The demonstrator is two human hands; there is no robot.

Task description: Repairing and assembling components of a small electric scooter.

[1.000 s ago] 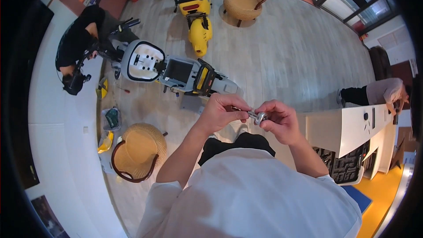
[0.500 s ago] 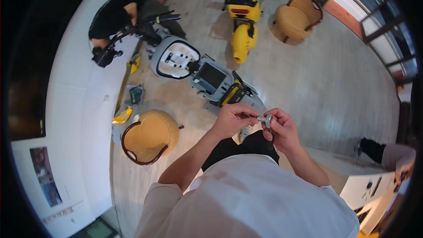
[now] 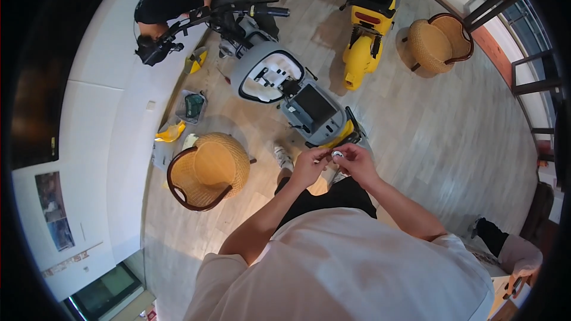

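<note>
Both my hands meet in front of my waist. My right hand (image 3: 357,165) is closed in a pinch on a small silver round metal part (image 3: 337,154), its shiny end turned up. My left hand (image 3: 310,166) is closed too, its thumb and fingertips pressed together right beside the part. What those left fingertips grip is too small to make out. Just beyond my hands stands a grey electric scooter (image 3: 307,110) with its under-seat compartment (image 3: 270,77) exposed and a dark screen-like panel (image 3: 316,106) nearer me.
A person in black (image 3: 172,0) bends over the scooter's handlebars (image 3: 238,12). Beyond stands a yellow scooter (image 3: 363,53). Wicker chairs are at left (image 3: 217,169) and far right (image 3: 440,44). Yellow panels (image 3: 171,132) lie along the wall. Another person's arm (image 3: 517,255) shows at lower right.
My view has shifted, so the scooters now sit further right. My hands have drawn slightly together, and the metal part has turned from lying sideways to showing its round end.
</note>
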